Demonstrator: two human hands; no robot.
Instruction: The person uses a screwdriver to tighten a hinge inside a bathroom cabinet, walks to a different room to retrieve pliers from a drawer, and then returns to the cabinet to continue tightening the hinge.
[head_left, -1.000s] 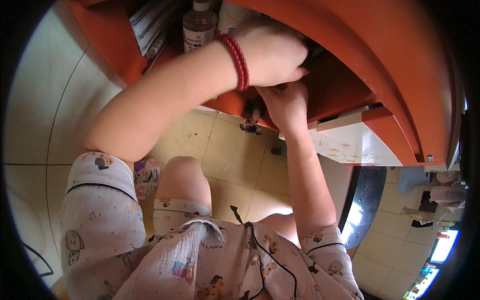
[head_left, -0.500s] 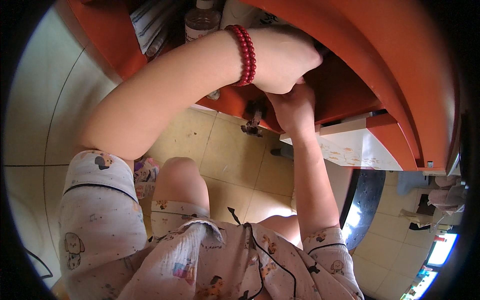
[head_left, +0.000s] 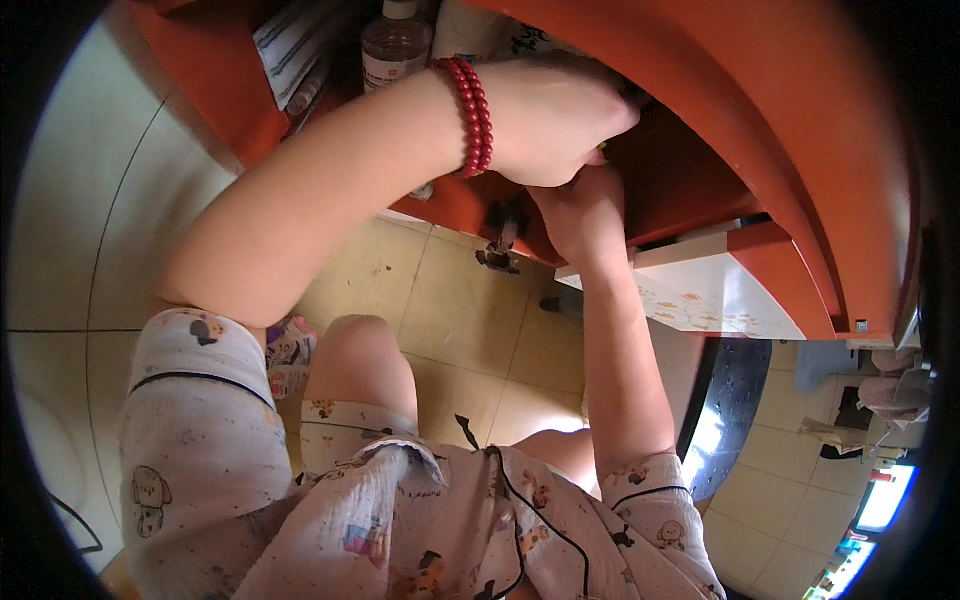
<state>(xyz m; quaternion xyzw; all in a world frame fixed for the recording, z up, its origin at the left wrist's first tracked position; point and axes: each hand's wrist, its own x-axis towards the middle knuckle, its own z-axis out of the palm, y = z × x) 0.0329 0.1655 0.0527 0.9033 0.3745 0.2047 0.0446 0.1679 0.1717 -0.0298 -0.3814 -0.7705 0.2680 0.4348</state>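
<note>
My left hand (head_left: 565,120) reaches into an orange-red cabinet (head_left: 690,180), its fingers curled and mostly out of sight. A red bead bracelet (head_left: 472,118) circles that wrist. Right below it, my right hand (head_left: 585,215) is closed and meets the left hand's fingers over the shelf. A speck of yellow-green shows between the two hands; what they hold is hidden. Near my left wrist stands a clear bottle (head_left: 395,50) with a white cap and label.
A white drawer or door front with flowers (head_left: 710,295) juts out on the right. A dark metal hinge or latch (head_left: 500,245) sits at the shelf's front edge. Striped packages (head_left: 300,50) lie at the far left. A colourful bag (head_left: 290,355) is on the floor by my knee.
My left hand and wrist have shifted slightly left and down. The two hands stay together, and a yellow-green speck now shows between them.
</note>
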